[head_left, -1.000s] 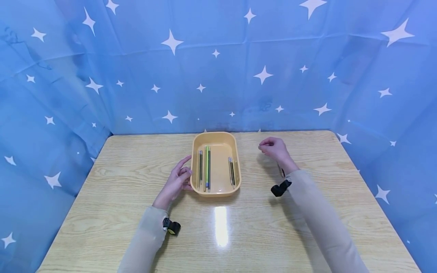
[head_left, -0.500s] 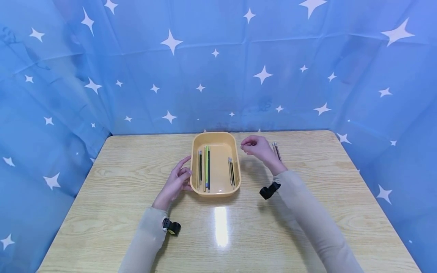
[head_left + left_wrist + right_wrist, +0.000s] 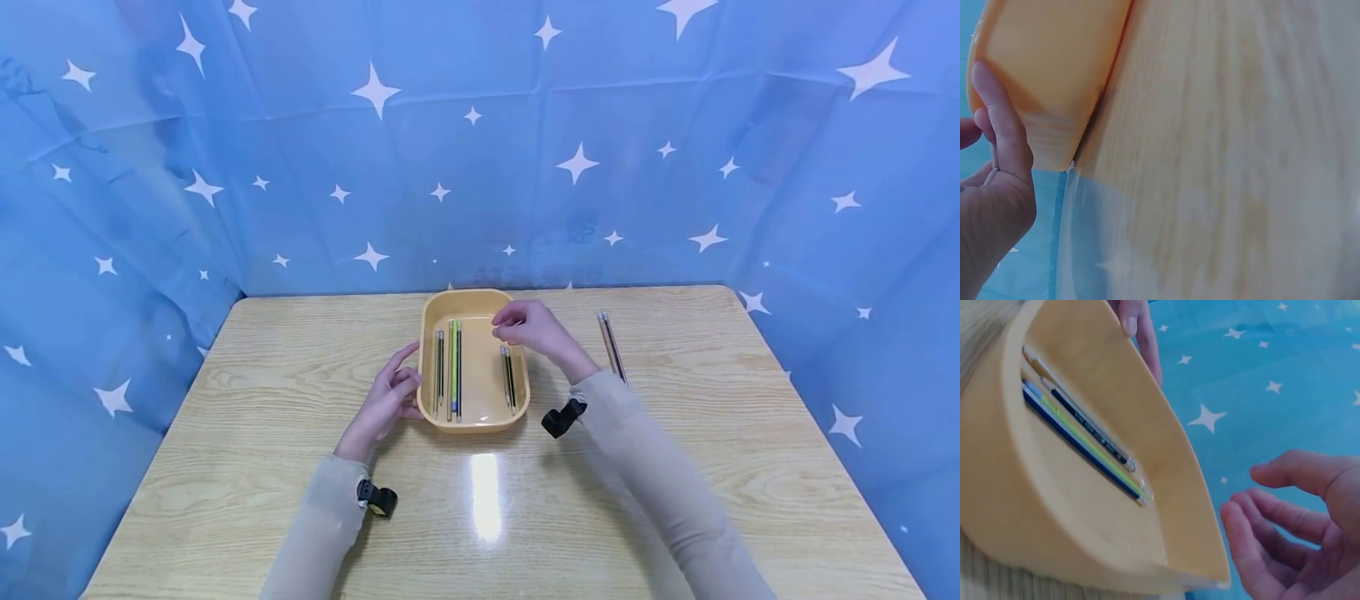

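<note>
An orange-yellow tray (image 3: 474, 425) stands on the table with several pencils (image 3: 454, 367) lying lengthwise along its left side, one of them bright yellow-green. Short dark pencils (image 3: 509, 377) lie along the right side. At the tray's left wall, my left hand (image 3: 386, 404) grips the rim, thumb over the edge and fingers along the outside; the left wrist view shows a fingertip against the outer wall. My right hand (image 3: 534, 327) hovers over the tray's far right rim. In the right wrist view its thumb and loosely bent fingers stand apart, holding nothing.
A pair of brownish pencils (image 3: 611, 343) lies on the wooden table (image 3: 315, 350) right of the tray, partly overlapped by the right sleeve. A blue curtain (image 3: 480, 225) with white stars hangs behind the table and at both sides. Both wrists wear small black cameras.
My right hand has moved left from the table's right side to over the tray's rim, uncovering the brownish pencils on the table. The left hand and tray have not moved.
</note>
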Action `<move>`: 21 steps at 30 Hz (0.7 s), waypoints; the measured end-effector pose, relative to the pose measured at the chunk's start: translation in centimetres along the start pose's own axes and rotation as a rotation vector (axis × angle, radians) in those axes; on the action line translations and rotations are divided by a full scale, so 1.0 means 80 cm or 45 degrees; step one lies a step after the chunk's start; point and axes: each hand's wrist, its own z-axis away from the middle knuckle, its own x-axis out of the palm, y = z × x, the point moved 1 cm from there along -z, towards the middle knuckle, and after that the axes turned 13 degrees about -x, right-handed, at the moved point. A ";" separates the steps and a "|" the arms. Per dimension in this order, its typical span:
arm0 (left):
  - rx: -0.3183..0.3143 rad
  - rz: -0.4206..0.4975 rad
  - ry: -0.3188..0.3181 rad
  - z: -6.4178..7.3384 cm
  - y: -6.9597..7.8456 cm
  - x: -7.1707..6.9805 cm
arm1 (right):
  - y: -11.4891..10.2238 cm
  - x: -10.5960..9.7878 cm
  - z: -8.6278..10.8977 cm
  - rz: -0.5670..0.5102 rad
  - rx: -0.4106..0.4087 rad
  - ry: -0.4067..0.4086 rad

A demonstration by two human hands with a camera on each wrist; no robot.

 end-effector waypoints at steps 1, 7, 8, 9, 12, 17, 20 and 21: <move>0.002 0.000 -0.001 0.000 0.000 0.000 | -0.001 0.003 0.000 0.016 0.004 -0.009; 0.012 0.008 -0.007 -0.001 -0.001 0.001 | -0.006 0.025 0.002 0.173 0.093 -0.094; 0.011 0.007 -0.008 -0.001 -0.001 0.001 | -0.006 0.028 0.003 0.191 0.114 -0.107; 0.010 0.006 -0.007 -0.001 -0.001 0.001 | -0.005 0.031 0.004 0.201 0.135 -0.119; 0.006 0.004 -0.008 -0.001 -0.001 0.001 | -0.002 0.038 0.005 0.222 0.181 -0.138; 0.004 0.015 0.001 0.000 -0.001 0.002 | 0.000 0.046 0.007 0.276 0.204 -0.135; 0.012 0.019 -0.002 0.001 -0.001 0.002 | -0.002 0.051 0.008 0.318 0.216 -0.115; 0.014 0.018 -0.006 0.001 -0.001 0.002 | -0.003 0.053 0.009 0.327 0.226 -0.107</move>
